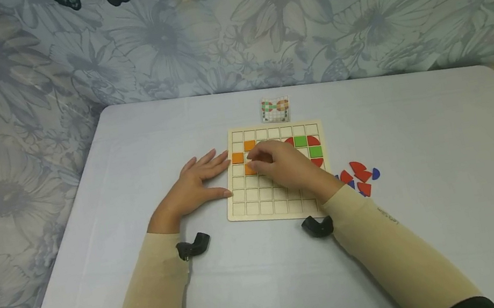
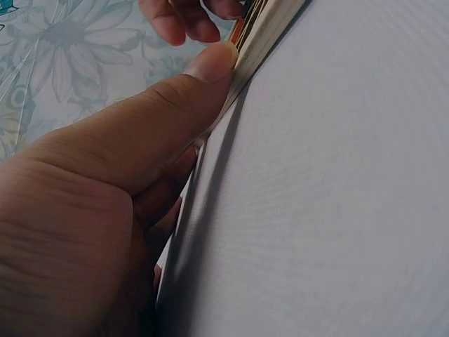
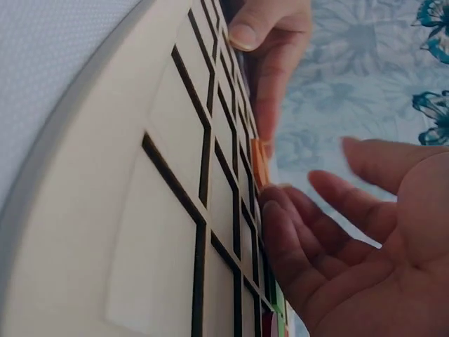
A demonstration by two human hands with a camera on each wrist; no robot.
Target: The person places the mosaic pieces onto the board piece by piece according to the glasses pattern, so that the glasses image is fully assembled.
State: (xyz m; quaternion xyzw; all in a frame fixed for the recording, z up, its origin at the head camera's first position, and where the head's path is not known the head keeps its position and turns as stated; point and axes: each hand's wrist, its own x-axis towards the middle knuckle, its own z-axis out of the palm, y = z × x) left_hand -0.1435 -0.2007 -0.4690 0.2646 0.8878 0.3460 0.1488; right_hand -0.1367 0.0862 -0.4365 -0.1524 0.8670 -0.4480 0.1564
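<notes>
A wooden grid board (image 1: pixel 253 208) lies on the table. My left hand (image 1: pixel 197 181) has its fingers spread, with the thumb and fingertips touching the board's left edge. Over the board is my right hand (image 1: pixel 285 164), thumb and index finger bent down by an orange square tile (image 1: pixel 248 170), partly covered by the thumb. In the right wrist view the fingertips meet an orange tile (image 3: pixel 258 161); nothing shows plainly pinched between them. Other orange tiles (image 1: pixel 237 158) sit left in the grid. Green squares (image 1: pixel 300 141) and red quarter-round pieces (image 1: pixel 313 140) fill cells at the right.
Loose red pieces (image 1: pixel 357 166) and blue half-round pieces (image 1: pixel 375 173) lie on the table right of the board, some hidden by the right forearm. A small pattern card (image 1: pixel 275 110) lies beyond the board's far edge. A flowered cloth (image 1: pixel 206 30) hangs behind the white table (image 1: pixel 450 169).
</notes>
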